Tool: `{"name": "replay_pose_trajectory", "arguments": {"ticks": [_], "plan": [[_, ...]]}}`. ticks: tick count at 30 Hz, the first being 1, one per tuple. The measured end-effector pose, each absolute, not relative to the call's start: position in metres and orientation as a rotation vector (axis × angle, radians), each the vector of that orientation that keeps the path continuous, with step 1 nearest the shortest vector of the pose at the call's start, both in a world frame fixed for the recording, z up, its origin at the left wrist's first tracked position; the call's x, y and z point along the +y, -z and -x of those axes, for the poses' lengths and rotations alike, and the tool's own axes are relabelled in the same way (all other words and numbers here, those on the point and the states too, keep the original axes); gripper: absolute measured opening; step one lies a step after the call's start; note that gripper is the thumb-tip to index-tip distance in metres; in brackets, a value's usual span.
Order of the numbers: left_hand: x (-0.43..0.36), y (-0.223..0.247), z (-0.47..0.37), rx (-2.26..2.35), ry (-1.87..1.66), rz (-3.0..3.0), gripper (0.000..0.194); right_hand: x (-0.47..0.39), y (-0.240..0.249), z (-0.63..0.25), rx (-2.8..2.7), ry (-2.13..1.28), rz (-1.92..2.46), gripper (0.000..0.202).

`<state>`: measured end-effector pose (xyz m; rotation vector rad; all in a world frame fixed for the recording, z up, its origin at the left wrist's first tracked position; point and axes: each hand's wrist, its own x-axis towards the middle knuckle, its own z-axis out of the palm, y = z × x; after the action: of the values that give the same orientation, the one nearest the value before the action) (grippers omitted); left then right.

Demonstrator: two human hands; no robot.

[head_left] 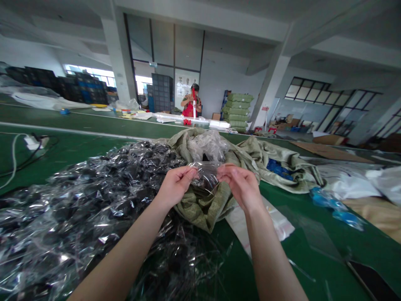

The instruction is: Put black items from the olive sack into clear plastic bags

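Note:
Between my two hands a clear plastic bag (206, 173) is stretched out, with something dark showing through or behind it. My left hand (178, 182) pinches its left edge between thumb and fingers. At the right edge, my right hand (240, 184) grips the plastic with its fingertips. Below and behind the bag lies a crumpled olive woven sack (203, 209), its mouth holding bunched clear plastic (208, 144). To the left spreads a large heap of dark items in clear wrapping (115, 192); what the items are I cannot make out.
A second woven sack (282, 167) with blue items lies to the right, near blue wrapped pieces (336, 207). A phone-like dark object (371, 280) rests at lower right. A power strip (33, 142) with cables lies left. Across the green table (78, 136) stands another person (191, 104).

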<state>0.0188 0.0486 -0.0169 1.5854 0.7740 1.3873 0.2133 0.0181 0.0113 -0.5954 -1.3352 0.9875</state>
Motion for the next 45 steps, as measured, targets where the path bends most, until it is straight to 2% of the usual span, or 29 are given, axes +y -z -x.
{"name": "replay_pose_trajectory", "arguments": {"ticks": [5,15,20,25,28,33,37,39,41,43,44,45], "plan": [[0.048,0.018,-0.02,0.771,-1.386,-1.549,0.041,0.023,-0.008,-0.214,-1.317,-0.934,0.69,0.015],[0.045,0.019,-0.022,0.635,-1.303,-1.393,0.041,0.024,-0.007,-0.21,-1.269,-0.88,0.744,0.021],[0.04,0.011,-0.023,0.65,-1.253,-1.316,0.043,0.025,-0.007,-0.209,-1.28,-0.93,0.671,0.029],[0.041,0.008,-0.027,0.703,-1.293,-1.277,0.028,0.029,-0.003,-0.21,-1.276,-1.006,0.641,0.04],[0.043,0.01,-0.028,0.695,-1.276,-1.252,0.025,0.031,0.0,-0.211,-1.34,-1.068,0.644,0.05],[0.04,0.006,-0.018,0.758,-1.213,-1.363,0.023,0.029,0.0,-0.213,-1.483,-1.076,0.74,0.032],[0.054,-0.019,0.011,1.084,-1.36,-1.612,0.034,0.019,-0.012,-0.22,-1.538,-0.875,0.884,0.036],[0.075,-0.035,0.034,1.443,-1.535,-1.768,0.038,0.016,-0.018,-0.228,-1.508,-0.748,0.943,0.036],[0.103,-0.048,0.058,1.958,-1.555,-1.915,0.04,0.017,-0.019,-0.238,-1.475,-0.654,0.998,0.032],[0.131,-0.053,0.078,2.424,-1.236,-2.0,0.038,0.018,-0.016,-0.249,-1.495,-0.584,1.063,0.03],[0.143,-0.053,0.087,2.541,-0.916,-2.047,0.037,0.018,-0.012,-0.255,-1.53,-0.556,1.108,0.029],[0.153,-0.051,0.094,2.541,-0.762,-2.051,0.033,0.017,-0.006,-0.261,-1.57,-0.528,1.161,0.029]]}}
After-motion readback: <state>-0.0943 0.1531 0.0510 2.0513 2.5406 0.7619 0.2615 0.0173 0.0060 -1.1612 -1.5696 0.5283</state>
